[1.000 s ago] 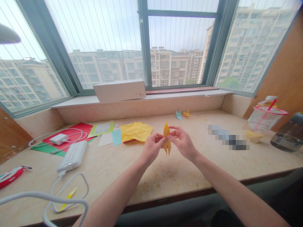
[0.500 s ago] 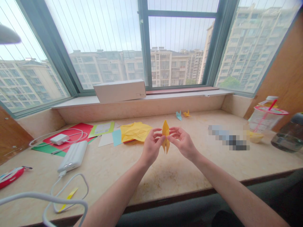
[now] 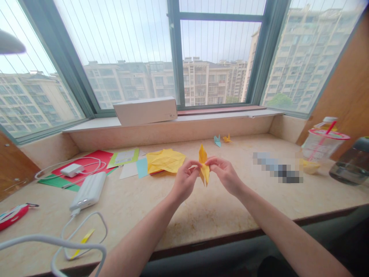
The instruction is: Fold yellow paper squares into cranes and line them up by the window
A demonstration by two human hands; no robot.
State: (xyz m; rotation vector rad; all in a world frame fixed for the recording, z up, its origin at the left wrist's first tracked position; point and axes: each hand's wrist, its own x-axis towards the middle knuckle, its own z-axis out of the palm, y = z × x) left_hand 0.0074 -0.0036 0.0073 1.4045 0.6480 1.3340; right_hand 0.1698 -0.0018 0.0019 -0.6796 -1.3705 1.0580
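Observation:
Between my hands, above the counter, is a yellow origami paper (image 3: 204, 169) folded into a narrow diamond with a split lower end. My left hand (image 3: 186, 177) pinches its left side between thumb and fingers. On the opposite side my right hand (image 3: 223, 174) pinches the right edge. The paper stands roughly upright, its folds slightly spread. Behind my left hand lie crumpled yellow sheets (image 3: 164, 161). Farther back stand a light blue paper crane (image 3: 217, 141) and a small yellow paper crane (image 3: 227, 138).
On the left lie a white power bank (image 3: 88, 192), a charger (image 3: 72, 169), cables and red paper (image 3: 96, 159). A plastic cup (image 3: 323, 146) and a dark bottle (image 3: 353, 163) stand at right, near a blurred-out object (image 3: 276, 168). A white box (image 3: 145, 110) rests on the sill.
My fingers have shifted to pinch the paper's two sides, with my right hand's fingers drawn in closer. The paper has turned slightly and its folds look more spread.

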